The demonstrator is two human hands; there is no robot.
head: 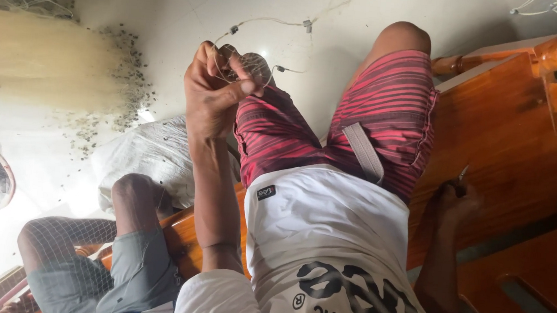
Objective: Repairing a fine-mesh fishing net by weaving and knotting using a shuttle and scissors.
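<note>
One hand [214, 92], left in the scene, is pinching a thin weighted line [262, 23] in clenched fingers [240, 90] above the knee in red striped shorts [388, 112]. The other hand [457, 197], at right by the wooden bench [493, 127], is gripping a small blade [464, 172]. Another person's knee [133, 195] is sitting near, left.

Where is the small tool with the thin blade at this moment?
In the head view, the small tool is at the right, in the right hand, resting on the wooden bench beside the red striped shorts.
</note>
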